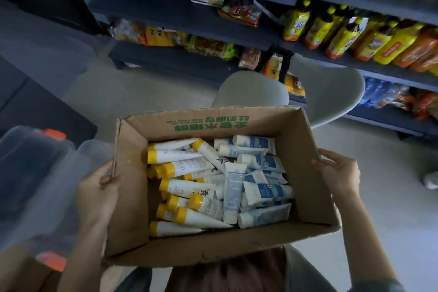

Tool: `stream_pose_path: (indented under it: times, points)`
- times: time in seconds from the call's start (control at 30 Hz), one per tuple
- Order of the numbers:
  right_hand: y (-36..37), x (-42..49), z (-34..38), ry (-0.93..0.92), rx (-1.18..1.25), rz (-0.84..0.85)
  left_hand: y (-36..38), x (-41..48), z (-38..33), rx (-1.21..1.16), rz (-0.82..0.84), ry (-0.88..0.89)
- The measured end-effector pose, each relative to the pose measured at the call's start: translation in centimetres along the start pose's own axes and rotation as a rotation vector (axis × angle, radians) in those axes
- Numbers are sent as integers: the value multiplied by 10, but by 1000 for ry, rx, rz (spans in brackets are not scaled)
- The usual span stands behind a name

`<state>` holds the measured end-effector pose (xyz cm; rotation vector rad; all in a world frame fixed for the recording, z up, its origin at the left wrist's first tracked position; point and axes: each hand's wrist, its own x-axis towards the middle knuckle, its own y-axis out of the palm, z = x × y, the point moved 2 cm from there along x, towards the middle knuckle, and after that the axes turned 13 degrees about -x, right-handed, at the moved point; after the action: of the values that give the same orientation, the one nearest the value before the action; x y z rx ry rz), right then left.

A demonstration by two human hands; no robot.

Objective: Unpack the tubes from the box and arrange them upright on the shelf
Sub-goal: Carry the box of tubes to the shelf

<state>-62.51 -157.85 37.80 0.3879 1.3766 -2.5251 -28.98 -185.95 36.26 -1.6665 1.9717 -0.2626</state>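
Note:
An open cardboard box (132,197) with green print on its far flap is held in front of my body. Inside lie several white tubes with yellow caps (180,180) on the left and several white-and-blue tubes (263,187) on the right, all lying flat in a loose pile. My left hand (99,194) grips the box's left wall, thumb over the rim. My right hand (339,173) grips the right wall, fingers curled over its top edge. Dark grey shelves (189,16) stand ahead.
The shelves hold snack packets (239,12) at the middle and yellow and orange bottles (355,35) at the right. A grey round chair (251,90) stands between the box and the shelves. Clear plastic bins with orange clips (42,173) sit at my left.

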Motion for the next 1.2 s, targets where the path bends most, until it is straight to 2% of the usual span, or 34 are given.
stream_pose_path:
  times: [0.23, 0.53, 0.87, 1.03, 1.2]
  points:
    - [12, 69, 80, 44, 30, -65, 51, 117, -73, -136, 87, -42]
    - [35, 168, 162, 127, 139, -136, 143, 254, -175, -81, 160, 25]
    - [74, 207, 220, 373, 221, -277, 249, 399, -264, -36, 443, 100]
    - [110, 194, 252, 568, 278, -395, 301, 463, -302, 86, 595, 175]
    - [145, 190, 271, 703, 325, -445, 351, 505, -325, 208, 709, 224]
